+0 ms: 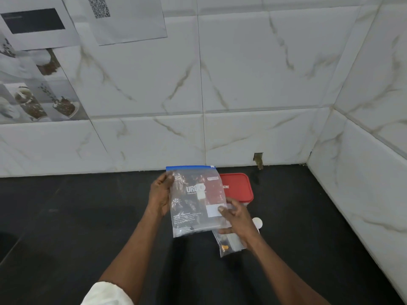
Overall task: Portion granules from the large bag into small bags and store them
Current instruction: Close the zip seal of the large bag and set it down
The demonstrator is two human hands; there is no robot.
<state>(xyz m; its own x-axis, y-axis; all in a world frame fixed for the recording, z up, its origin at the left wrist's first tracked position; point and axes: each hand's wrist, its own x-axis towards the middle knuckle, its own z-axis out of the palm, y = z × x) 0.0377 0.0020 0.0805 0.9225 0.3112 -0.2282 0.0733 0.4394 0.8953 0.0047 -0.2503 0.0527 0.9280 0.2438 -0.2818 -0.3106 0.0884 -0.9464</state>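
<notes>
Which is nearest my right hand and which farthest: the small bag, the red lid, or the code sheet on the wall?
1. Small bag: under the right hand, touching.
2. Red lid: just beyond, on the counter.
3. Code sheet: far up the wall, left.

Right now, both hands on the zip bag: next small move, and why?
Probably open the blue zip strip: it looks shut. The left hand holds the large bag upright by its edge; the right hand pinches its lower corner, over a small bag.
</notes>
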